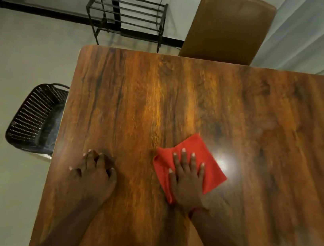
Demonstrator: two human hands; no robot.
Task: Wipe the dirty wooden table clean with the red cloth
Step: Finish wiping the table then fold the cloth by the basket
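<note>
Head view: right hand [187,180] flat, fingers spread, pressing folded red cloth [190,164] onto glossy brown wooden bench [139,99], near-centre. Left hand [93,172] just left of cloth, fingers curled, bracing on bench, holding nothing. Judgement: keep palm pressure even, overlap strokes, work outward from cloth toward far edge.
</note>
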